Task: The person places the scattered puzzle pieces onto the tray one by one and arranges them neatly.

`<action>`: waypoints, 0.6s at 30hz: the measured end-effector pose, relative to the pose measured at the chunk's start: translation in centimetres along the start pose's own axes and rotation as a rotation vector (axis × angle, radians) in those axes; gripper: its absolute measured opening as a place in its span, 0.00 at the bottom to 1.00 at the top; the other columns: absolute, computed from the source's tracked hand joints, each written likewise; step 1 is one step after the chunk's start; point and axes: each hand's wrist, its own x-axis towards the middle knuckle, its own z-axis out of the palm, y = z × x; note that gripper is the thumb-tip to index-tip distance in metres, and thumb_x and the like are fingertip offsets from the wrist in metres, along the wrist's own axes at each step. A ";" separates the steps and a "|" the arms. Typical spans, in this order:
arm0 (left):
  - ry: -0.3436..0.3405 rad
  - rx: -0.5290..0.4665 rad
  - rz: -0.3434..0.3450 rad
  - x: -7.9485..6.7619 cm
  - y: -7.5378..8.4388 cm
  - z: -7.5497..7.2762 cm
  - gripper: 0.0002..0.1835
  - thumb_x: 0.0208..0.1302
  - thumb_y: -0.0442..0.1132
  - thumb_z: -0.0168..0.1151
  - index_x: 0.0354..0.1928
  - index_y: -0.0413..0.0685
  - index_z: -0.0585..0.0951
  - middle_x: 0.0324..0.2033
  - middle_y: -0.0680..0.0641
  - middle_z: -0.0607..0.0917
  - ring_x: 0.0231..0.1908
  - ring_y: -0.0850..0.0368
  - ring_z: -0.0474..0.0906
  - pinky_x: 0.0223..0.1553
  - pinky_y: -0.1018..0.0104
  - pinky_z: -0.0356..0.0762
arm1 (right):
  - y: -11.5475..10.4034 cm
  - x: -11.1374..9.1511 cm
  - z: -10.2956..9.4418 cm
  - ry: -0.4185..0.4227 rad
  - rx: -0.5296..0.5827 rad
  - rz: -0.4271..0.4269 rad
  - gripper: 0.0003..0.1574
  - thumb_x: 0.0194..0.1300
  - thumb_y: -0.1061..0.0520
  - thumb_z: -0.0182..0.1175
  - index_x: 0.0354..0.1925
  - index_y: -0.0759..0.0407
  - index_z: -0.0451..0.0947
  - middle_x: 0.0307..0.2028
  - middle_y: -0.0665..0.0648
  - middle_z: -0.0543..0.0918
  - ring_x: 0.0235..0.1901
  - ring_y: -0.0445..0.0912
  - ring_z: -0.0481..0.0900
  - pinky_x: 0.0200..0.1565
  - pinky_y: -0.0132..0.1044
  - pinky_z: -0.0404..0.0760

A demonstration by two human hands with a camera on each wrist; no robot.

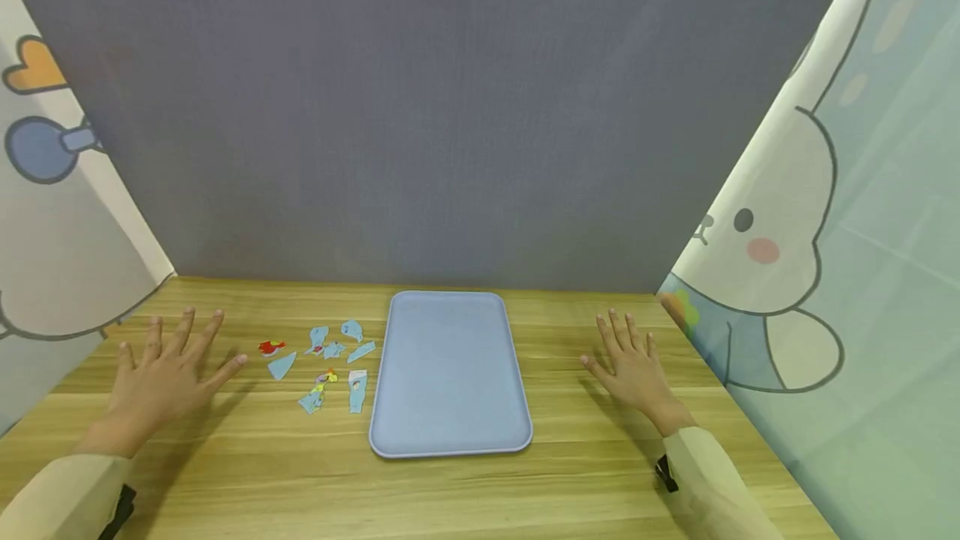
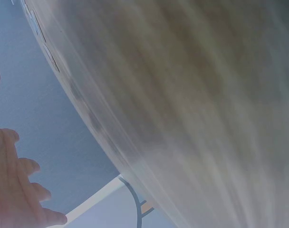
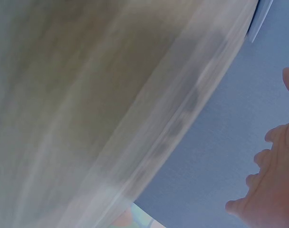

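Note:
My left hand (image 1: pixel 161 382) is spread with straight fingers at the left of the table, holding nothing. Just right of its thumb lie several small, irregular light-blue pieces (image 1: pixel 282 366) with coloured print, among them a red one (image 1: pixel 271 347) and a piece with yellow and purple (image 1: pixel 321 388). A light-blue rectangular tray (image 1: pixel 450 373) with a low rim sits in the middle. On its right side my right hand (image 1: pixel 633 369) is likewise spread and holds nothing. Both wrist views show the palms, the left hand (image 2: pixel 14 185) and the right hand (image 3: pixel 273 180), with fingers apart.
The wood-grain table (image 1: pixel 450 494) ends at a dark grey upright panel (image 1: pixel 420 107) behind. Curtains with cartoon prints, including a white rabbit (image 1: pixel 772 215), flank it on both sides. Another piece (image 1: pixel 357 391) lies close to the tray's left rim.

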 end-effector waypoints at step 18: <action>-0.030 -0.018 0.000 0.2 0.3 -0.2 0.44 0.62 0.67 0.40 0.70 0.62 0.32 0.68 0.36 0.31 0.62 0.27 0.20 0.52 0.23 0.25 | -0.3 0.1 -0.2 -0.010 0.005 -0.005 0.49 0.64 0.36 0.47 0.71 0.54 0.39 0.71 0.63 0.40 0.70 0.62 0.33 0.61 0.69 0.36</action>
